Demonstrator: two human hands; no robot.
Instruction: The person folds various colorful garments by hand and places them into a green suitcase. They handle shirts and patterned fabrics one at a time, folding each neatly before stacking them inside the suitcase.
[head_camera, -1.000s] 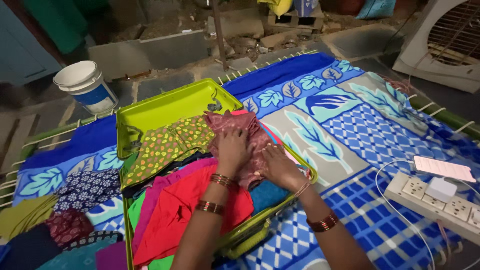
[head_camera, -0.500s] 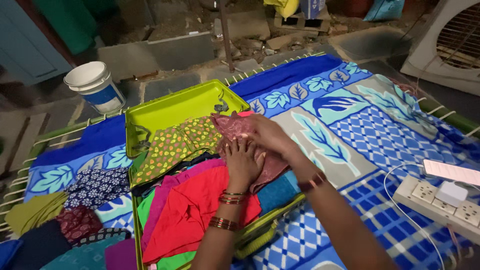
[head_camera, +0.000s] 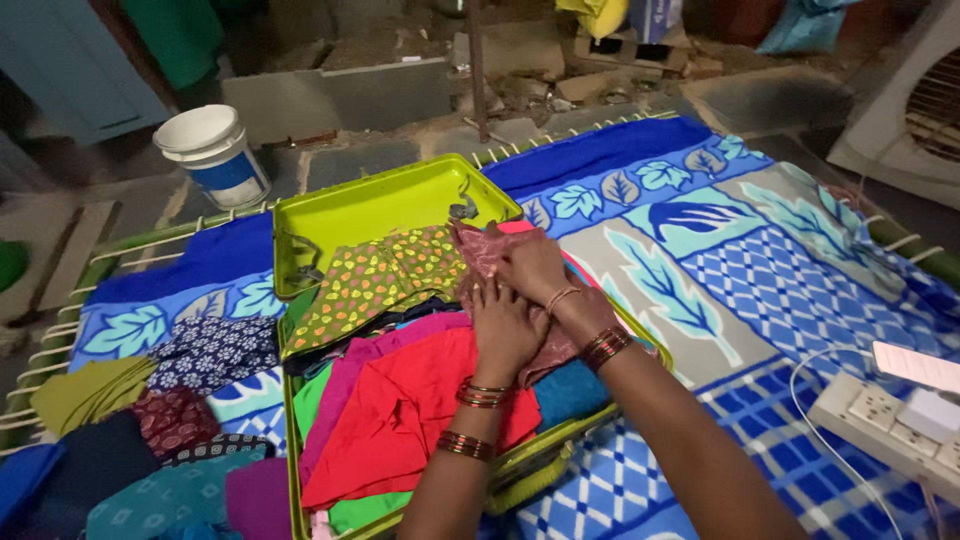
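Observation:
An open lime-green case (head_camera: 380, 205) lies on a cot and holds folded clothes. My left hand (head_camera: 503, 325) presses flat on a folded maroon cloth (head_camera: 480, 250) at the case's right side. My right hand (head_camera: 535, 268) lies over the same cloth just beyond the left hand, fingers on its upper edge. Beside them are a red cloth (head_camera: 410, 415), a pink cloth (head_camera: 345, 385), a blue cloth (head_camera: 565, 392) and an olive cloth with orange leaf print (head_camera: 375, 280). Both wrists wear bangles.
A blue leaf-patterned sheet (head_camera: 680, 240) covers the cot. Loose folded clothes (head_camera: 130, 430) are piled at the left. A white power strip (head_camera: 880, 425) with a charger and a phone (head_camera: 920, 367) sits at the right. A white bucket (head_camera: 215, 155) stands on the floor behind.
My right hand moved from the cloth's near right edge up to its far edge and now rests beside the left hand. The left hand slid slightly toward me. The view shifted left.

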